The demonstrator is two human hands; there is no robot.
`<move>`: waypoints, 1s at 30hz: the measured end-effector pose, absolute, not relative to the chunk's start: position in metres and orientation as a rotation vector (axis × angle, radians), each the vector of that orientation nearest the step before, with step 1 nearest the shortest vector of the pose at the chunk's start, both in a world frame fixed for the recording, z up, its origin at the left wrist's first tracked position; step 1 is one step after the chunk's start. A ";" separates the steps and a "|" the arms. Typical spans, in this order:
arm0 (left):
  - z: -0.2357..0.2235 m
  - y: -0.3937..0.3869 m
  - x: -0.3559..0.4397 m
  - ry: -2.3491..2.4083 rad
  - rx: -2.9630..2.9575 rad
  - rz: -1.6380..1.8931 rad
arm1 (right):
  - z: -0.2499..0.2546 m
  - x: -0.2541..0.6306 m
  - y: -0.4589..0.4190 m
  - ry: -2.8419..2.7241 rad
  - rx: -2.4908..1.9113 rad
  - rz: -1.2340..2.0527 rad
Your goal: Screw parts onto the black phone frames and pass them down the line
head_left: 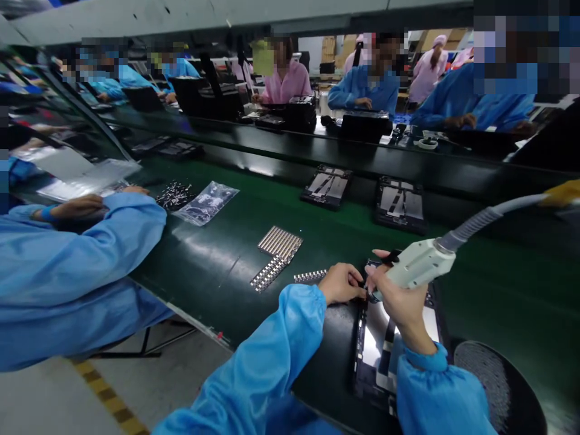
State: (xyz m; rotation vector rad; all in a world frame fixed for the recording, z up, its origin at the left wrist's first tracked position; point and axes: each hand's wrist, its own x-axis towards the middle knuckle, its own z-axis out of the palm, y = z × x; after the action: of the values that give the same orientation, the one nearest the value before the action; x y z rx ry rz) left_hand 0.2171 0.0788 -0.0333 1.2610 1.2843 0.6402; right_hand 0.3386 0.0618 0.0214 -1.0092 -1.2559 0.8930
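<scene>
Over the tablet point(383, 344), both hands meet: right point(399, 296) gripping screwdriver point(419, 264), left point(345, 283) pinching.

Hidden and cut off

The right hand point(399, 296) and electric screwdriver point(419, 263) cover the open device's point(376, 344) top edge; the black dish point(498, 386) at five o'clock is cropped; faces opposite are blurred.

Right hand point(399, 290) grips screwdriver point(419, 263) over tablet point(385, 344).
</scene>
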 end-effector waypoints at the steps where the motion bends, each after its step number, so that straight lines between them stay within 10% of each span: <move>1: -0.033 0.082 0.217 1.276 1.221 0.608 | 0.020 0.338 0.062 -1.257 -1.008 0.907; 30: -0.024 0.084 0.209 1.248 1.238 0.487 | 0.037 0.374 0.031 -1.178 -1.046 0.743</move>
State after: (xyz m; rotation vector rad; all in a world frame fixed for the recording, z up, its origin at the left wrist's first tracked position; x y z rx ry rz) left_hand 0.2087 0.0836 -0.0237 1.2375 1.2482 0.4872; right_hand 0.3739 0.0306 0.0374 -1.0461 -1.1775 0.7429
